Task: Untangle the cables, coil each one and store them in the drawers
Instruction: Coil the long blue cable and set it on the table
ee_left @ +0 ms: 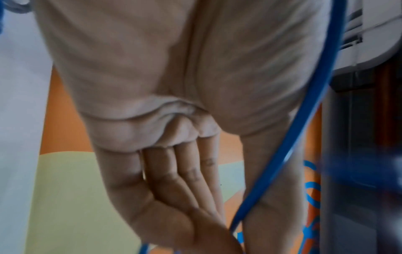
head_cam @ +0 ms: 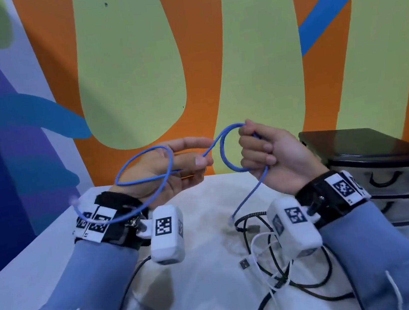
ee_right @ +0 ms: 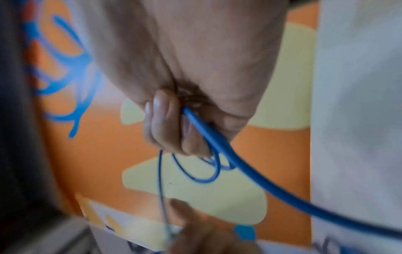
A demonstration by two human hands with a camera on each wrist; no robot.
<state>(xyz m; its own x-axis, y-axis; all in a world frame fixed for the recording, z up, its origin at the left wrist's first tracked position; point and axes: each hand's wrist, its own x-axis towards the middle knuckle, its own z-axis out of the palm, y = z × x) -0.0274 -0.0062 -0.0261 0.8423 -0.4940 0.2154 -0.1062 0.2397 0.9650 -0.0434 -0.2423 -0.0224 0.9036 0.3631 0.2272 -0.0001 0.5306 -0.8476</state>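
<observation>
Head view: blue cable (head_cam: 220, 150) raised over table (head_cam: 41, 259) middle, right hand (head_cam: 269, 153) fisted round small coil, left hand (head_cam: 171, 167) pinching slack; best fed in even, matching loops.

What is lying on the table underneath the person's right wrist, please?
Under the right hand, a tangle of black cables and a white USB cable lies on the table. The wrist camera covers part of it.

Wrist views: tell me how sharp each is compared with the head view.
Head view: mostly sharp, the blue cable crisp between left hand and right hand. Left wrist: soft, dark smear at right edge. Right wrist: blurriest, motion-smeared mural and edges.
</observation>
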